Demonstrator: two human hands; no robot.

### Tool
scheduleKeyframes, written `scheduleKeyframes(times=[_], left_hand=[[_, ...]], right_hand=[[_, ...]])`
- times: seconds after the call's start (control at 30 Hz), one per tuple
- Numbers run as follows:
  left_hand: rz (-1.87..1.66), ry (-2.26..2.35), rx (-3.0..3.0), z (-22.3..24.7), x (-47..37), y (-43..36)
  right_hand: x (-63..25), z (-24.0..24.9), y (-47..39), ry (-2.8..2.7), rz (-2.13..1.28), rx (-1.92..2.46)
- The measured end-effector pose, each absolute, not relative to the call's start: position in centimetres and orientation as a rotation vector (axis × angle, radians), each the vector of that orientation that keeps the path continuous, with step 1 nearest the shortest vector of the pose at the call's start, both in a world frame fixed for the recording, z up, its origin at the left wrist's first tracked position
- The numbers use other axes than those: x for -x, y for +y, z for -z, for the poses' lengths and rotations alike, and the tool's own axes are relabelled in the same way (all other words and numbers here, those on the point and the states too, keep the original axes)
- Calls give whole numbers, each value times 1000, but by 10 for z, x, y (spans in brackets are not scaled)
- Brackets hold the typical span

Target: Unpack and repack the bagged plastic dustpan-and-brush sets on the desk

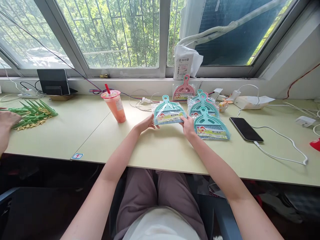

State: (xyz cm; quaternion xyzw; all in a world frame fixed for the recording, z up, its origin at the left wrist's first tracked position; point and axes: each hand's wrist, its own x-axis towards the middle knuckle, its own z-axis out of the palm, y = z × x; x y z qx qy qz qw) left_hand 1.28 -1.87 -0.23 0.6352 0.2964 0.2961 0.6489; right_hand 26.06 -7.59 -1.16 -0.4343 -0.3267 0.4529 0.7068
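Observation:
Between my two hands is a teal dustpan and brush set (169, 112) in a clear plastic bag with a printed label, held just above the table. My left hand (147, 123) grips its lower left corner. On its lower right corner, my right hand (187, 125) pinches the edge. Right beside my right hand lies another bagged teal dustpan set (211, 125). Behind that one, more teal sets (203, 104) are stacked in their bags. A pink dustpan set (185, 89) leans against the wall under the window.
A cup of pink drink (114, 106) with a red straw stands left of my left hand. To the right lies a phone (246, 129) on a white cable. A co-worker's hand (8, 121) touches green plastic pieces (35, 113) at far left. A tablet (53, 82) stands behind.

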Motion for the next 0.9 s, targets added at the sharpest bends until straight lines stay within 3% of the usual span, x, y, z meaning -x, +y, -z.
scheduleKeyframes(times=[0.67,0.9], left_hand=[[-1149,950,-1314,1,-40,-21],[-1217,938,-1354,-8,-51,-29]], right_hand=[[-254,4,-86,-879,-1018,1022],[-268,-15,-87,-1146,-832,1033]])
